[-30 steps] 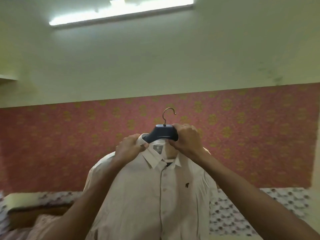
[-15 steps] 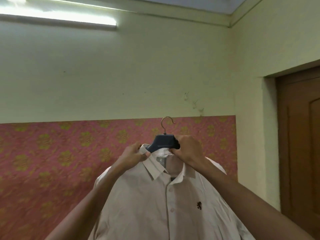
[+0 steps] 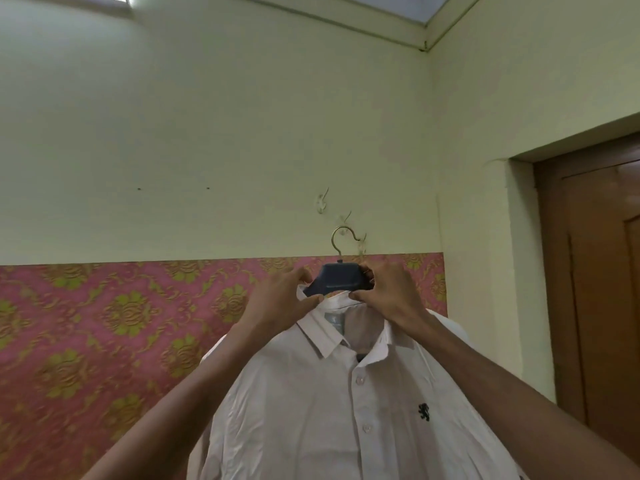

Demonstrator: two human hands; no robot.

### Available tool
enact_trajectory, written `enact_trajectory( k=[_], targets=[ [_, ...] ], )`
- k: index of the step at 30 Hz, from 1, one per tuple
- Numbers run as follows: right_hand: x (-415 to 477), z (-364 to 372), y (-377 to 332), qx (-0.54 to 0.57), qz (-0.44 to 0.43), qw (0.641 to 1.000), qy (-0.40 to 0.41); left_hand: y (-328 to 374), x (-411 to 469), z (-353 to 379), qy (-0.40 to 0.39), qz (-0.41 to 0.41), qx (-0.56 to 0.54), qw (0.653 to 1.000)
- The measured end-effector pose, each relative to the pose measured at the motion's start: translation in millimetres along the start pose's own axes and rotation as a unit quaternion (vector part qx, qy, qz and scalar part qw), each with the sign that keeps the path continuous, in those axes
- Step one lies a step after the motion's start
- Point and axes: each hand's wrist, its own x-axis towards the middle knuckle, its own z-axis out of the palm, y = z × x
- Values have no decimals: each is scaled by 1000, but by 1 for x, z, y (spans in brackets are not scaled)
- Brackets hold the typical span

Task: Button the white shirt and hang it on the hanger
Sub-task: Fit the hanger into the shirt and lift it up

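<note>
The white shirt hangs buttoned on a dark blue hanger with a brass hook, held up in front of me. A small dark emblem shows on its chest. My left hand pinches the collar and the hanger's left shoulder. My right hand grips the hanger's right side at the collar. The hanger's hook sits level with the wall hooks on the pale wall behind.
A pale green wall with pink and gold patterned wallpaper fills the lower left. A brown wooden door stands at the right. The room corner lies just right of the wall hooks.
The view has swung right and closer to the wall; the door now shows more and the wall hooks appear behind the hanger's hook. Both hands keep their hold.
</note>
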Motion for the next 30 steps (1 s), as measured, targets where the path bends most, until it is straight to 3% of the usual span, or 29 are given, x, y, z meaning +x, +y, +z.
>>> enact_trajectory(
  k=[9,19,30],
  targets=[
    [85,41,102,14,39,999,19,0,117,91,3,72,30,997],
    [169,92,194,10,41,999,-1,-6,203,190,-14,22,67,997],
    [193,137,231,24,-26,999,-41,-21,213,231,-39,-26,114,992]
  ],
)
